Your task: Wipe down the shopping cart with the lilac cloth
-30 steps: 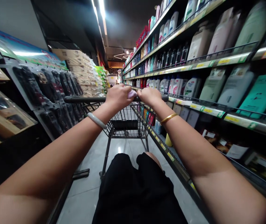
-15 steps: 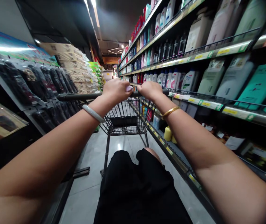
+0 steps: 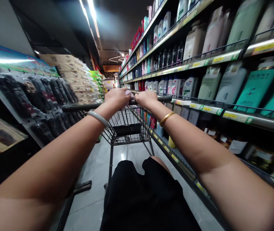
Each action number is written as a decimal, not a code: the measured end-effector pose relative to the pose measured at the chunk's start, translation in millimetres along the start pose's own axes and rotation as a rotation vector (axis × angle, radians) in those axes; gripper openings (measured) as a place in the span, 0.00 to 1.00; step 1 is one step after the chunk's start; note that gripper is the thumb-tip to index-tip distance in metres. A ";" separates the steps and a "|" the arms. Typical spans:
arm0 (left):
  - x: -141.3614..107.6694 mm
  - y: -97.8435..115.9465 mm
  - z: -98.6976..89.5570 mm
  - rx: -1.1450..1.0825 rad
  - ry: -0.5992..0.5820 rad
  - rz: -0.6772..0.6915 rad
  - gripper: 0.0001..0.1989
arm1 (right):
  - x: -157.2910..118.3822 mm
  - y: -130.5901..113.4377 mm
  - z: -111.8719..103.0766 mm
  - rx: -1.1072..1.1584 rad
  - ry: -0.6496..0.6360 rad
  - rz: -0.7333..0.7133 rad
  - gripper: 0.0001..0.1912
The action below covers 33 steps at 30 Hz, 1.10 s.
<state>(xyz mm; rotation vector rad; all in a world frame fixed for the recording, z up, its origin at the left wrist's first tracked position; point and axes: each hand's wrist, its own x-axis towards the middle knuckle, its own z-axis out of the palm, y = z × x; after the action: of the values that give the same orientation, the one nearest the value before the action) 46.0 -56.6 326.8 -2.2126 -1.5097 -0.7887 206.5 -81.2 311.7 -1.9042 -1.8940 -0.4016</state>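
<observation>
A dark cart handle [image 3: 79,107] runs across the middle of the view. My left hand [image 3: 118,98] is closed at the handle's middle, with a pale bracelet on its wrist. Close beside it, my right hand [image 3: 146,98] is closed round the same bar, a gold bangle on that wrist. Below and beyond the hands is the wire basket of the shopping cart [image 3: 127,129], with a dark panel on its near side.
Shelves of bottles [image 3: 254,86] line the right side, with price tags on the shelf edges. At left hang packaged dark items [image 3: 14,93] beside stacked pale boxes [image 3: 67,72]. A grey tiled floor [image 3: 91,195] lies below.
My hands and the cart handle sit slightly lower in view, and my hands are a little further left. The shelf bottles on the right have shifted left in view.
</observation>
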 end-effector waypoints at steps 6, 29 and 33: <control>-9.5 -2.3 2.2 0.026 0.007 -0.057 0.21 | -5.2 1.3 13.5 0.025 0.154 0.032 0.33; -25.8 -22.4 -0.1 0.041 0.062 -0.036 0.25 | 11.4 45.2 21.3 -0.060 0.137 0.034 0.33; -0.6 -44.7 -8.2 0.022 -0.052 -0.175 0.19 | 12.7 45.9 19.4 -0.057 0.118 0.044 0.33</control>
<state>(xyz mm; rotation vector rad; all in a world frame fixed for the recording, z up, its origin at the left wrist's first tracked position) 2.3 -45.1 331.8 -2.1222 -1.7470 -0.7663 250.8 -59.8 296.8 -1.9111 -1.7790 -0.5476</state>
